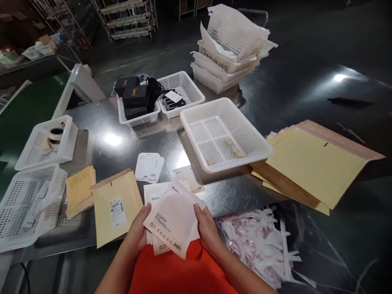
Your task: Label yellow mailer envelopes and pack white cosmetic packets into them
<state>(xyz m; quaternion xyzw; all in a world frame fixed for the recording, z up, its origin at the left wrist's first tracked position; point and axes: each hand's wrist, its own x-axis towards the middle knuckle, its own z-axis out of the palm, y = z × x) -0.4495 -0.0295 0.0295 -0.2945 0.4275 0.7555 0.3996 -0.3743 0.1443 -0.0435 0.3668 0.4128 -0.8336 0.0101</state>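
While both forearms are extended forward from the lower edge, the packets are held up between the hands over the red garment, at the near edge of the table. Their left edge is clamped between thumb and fingers of the left hand, their right edge by the right hand. At least three are fanned out; the exact count is hidden by overlap. One loose packet is laid flat just beyond.

At the right hand's side, a heap of pale strips is noted. The metal table is marked by scuffs and bright reflections. One labelled mailer is placed left of the hands, beside a pile of smaller envelopes; white cards are stacked farther in. Large yellow mailers are piled at right, uncounted.

Five separate white baskets are recorded: one at lower left, one with two tape rolls, one large with cardboard pieces, one with three visible black boxes, and one with dark packages. Beyond, lined baskets are stacked. A green surface is seen at left, and shelving is set behind on the dark floor.
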